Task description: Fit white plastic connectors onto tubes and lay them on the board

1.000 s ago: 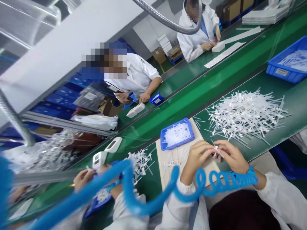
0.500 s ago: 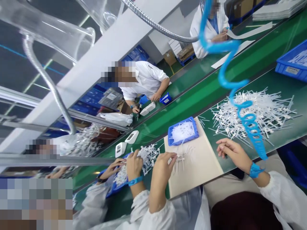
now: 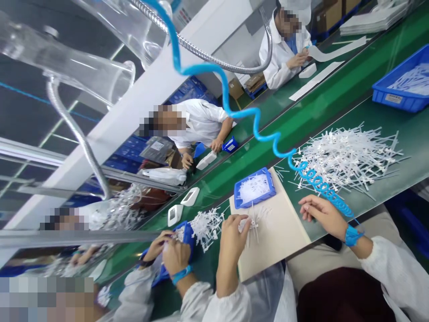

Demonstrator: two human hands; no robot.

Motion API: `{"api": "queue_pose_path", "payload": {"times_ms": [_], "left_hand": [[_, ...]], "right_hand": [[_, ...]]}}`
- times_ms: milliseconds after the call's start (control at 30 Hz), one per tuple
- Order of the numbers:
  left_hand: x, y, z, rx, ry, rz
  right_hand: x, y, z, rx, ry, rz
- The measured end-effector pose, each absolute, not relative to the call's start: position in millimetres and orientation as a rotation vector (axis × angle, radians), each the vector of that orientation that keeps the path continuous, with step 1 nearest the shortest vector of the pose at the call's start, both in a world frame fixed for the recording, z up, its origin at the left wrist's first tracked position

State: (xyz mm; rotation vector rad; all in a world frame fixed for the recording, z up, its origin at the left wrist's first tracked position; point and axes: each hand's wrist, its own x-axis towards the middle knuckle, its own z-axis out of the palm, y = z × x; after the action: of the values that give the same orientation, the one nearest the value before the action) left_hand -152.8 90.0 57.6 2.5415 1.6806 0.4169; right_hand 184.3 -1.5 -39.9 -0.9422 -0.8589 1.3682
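Note:
My left hand (image 3: pixel 235 235) is over a beige board (image 3: pixel 281 239), thumb and index finger curled together into a ring. Its fingertips are at a small cluster of thin white plastic pieces (image 3: pixel 256 220); whatever is pinched is too small to make out. My right hand (image 3: pixel 320 215) is just off the board's right edge, fingers loosely bent and apart, with nothing visible in it. A blue wristband (image 3: pixel 353 235) is round that wrist. A shallow blue tray (image 3: pixel 237 202) of thin white strips lies on the board's far end. Beyond my right hand is a large pile of white cable-tie-like strips (image 3: pixel 348 156).
A coiled blue cord (image 3: pixel 241 112) hangs across the view. A blue bin (image 3: pixel 389 95) stands far right. To my left, a co-worker's hands (image 3: pixel 176 256) work at a blue tray (image 3: pixel 191 243) beside a smaller white heap (image 3: pixel 206 226). White device housings (image 3: pixel 190 197) lie by the green belt.
The view has shifted slightly, and the coiled cord swings left. My left thumb and index finger show a wider gap behind their tips. The co-worker's hand beside mine has moved left and lower.

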Motion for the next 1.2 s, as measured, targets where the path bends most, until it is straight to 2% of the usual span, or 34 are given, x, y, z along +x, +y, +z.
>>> {"api": "queue_pose_path", "payload": {"times_ms": [100,300,733,1200], "left_hand": [[-138,88,63,2.492,1.593,0.361],[-100,97,53,2.395,1.716,-0.131],[-93,118,38,2.383,1.923,-0.197],[-106,116,27,2.427,1.872,-0.19]], "right_hand": [[184,-1,-39,-0.968,-0.839,1.366],[183,-1,-37,-0.966,-0.852,1.363],[182,-1,-31,-0.899,-0.832,1.393],[185,-2,-22,-0.876,-0.808,1.487]]}}
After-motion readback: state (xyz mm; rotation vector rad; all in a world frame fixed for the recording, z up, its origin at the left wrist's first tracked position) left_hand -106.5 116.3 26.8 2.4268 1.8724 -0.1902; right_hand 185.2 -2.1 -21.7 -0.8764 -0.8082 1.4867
